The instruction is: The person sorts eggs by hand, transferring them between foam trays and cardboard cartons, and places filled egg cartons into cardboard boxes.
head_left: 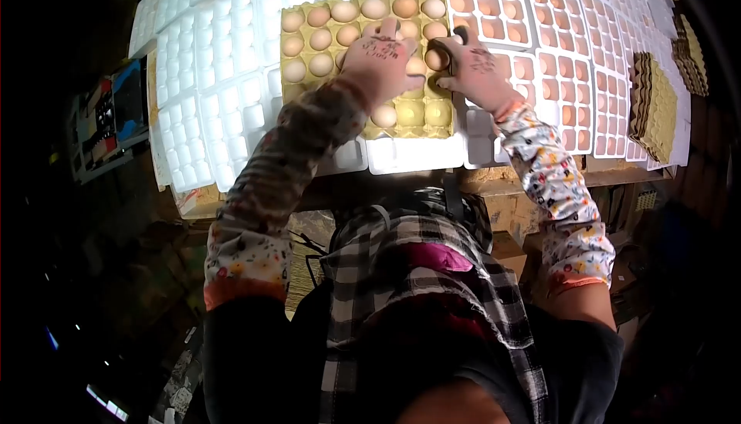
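Observation:
A yellow-green pulp egg tray (289,92) with brown and pale eggs lies in front of me on white plastic egg trays. My left hand (380,60), in a pale printed glove, reaches over its middle, fingers bent and thumb curved around an egg (415,66). At the tray's right edge, my gloved right hand (477,69) has its dark-tipped fingers and thumb around another egg (436,60). Closest to me in the pulp tray, one egg (384,116) sits beside bare cups. Some eggs are hidden beneath my left hand.
White plastic trays without eggs (224,30) spread to the left. White trays filled with eggs (567,77) extend to the right. Stacked pulp trays (654,108) stand at the far right. The wooden table edge (494,186) runs just before my body.

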`<action>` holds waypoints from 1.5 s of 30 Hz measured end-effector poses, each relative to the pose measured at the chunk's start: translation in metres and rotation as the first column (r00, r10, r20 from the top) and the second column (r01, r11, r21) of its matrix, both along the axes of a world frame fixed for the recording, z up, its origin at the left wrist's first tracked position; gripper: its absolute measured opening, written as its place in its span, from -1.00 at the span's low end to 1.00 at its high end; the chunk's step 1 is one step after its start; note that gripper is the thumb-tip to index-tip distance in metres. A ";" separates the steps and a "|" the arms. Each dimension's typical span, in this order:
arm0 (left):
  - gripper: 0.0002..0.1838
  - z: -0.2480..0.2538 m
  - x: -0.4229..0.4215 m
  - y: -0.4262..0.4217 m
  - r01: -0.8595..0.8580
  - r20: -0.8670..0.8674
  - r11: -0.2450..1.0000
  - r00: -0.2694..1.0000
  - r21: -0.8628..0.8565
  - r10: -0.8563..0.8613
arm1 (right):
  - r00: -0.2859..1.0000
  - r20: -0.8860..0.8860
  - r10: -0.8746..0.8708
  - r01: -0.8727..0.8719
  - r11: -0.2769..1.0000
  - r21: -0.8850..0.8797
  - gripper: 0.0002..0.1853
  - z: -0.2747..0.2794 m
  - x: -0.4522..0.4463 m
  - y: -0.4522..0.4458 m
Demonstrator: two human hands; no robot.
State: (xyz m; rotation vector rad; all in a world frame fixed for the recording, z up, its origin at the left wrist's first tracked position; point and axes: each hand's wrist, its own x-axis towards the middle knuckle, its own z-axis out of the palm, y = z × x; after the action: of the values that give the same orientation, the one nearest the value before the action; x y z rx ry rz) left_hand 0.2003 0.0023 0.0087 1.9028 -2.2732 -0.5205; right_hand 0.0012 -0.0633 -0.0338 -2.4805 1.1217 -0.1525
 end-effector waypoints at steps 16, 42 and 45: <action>-0.69 -0.067 -0.174 0.012 -0.045 -0.159 0.997 0.987 -0.070 0.033 | 0.959 -0.057 -0.277 0.281 0.956 0.083 -0.31 -0.010 -0.185 0.123; -0.70 -0.034 0.056 -0.058 -0.309 -0.892 0.856 0.043 0.416 0.449 | 0.866 0.469 -0.170 -0.077 0.884 0.462 -0.50 -0.010 0.010 -0.056; -0.65 -0.018 0.056 -0.086 -0.255 -0.636 0.939 0.691 0.230 0.343 | 0.360 0.599 -0.715 -0.105 0.607 0.788 -0.54 -0.030 -0.003 -0.059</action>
State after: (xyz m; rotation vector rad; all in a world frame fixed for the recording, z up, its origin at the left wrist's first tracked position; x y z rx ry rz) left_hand 0.2564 -0.0840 -0.0090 1.6932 -1.4584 -1.1033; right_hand -0.0018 -0.1223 -0.0640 -1.0102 0.8753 -0.8772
